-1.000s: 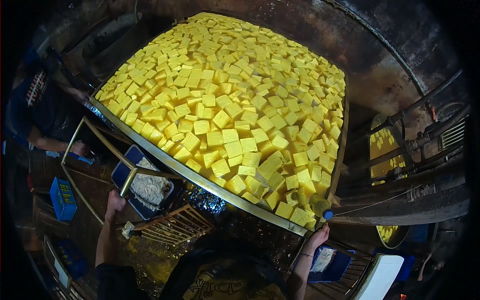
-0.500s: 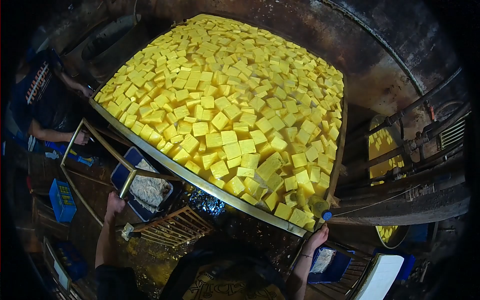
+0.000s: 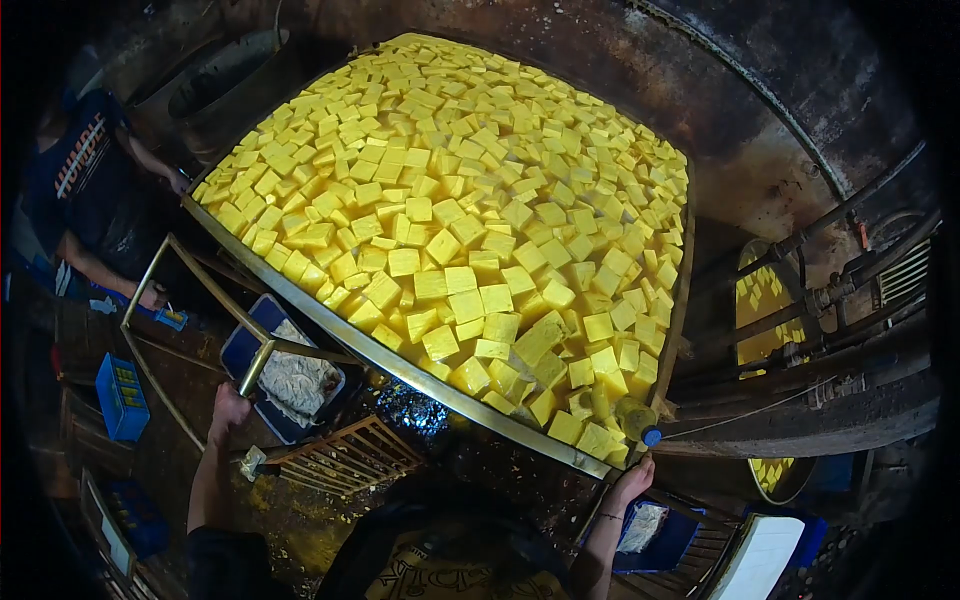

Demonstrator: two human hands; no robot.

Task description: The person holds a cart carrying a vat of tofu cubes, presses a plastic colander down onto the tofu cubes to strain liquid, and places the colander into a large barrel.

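Observation:
A large vat (image 3: 390,372) with a metal rim is heaped with yellow tofu blocks (image 3: 465,307) in yellowish liquid. My left hand (image 3: 230,410) wraps around the tube end of a metal frame (image 3: 256,368), left of the vat. At the vat's near right corner, my right hand (image 3: 632,482) grips the rim, its fingertips partly hidden behind the edge. Just above those fingers a bottle with a blue cap (image 3: 652,437) leans among the blocks. A blue tub with whitish cloth (image 3: 298,385) stands beyond my left hand.
A co-worker (image 3: 85,190) stands at the left, one hand by the vat's rim. A slatted wooden rack (image 3: 350,455) lies below the vat. Pipes (image 3: 850,275) run along the right. Near them is another container with yellow blocks (image 3: 765,300). A blue crate (image 3: 122,398) sits at left.
The co-worker at left has shifted, with the torso more in view and the lower hand slightly lower. The view has tilted slightly. Both my hands keep their places.

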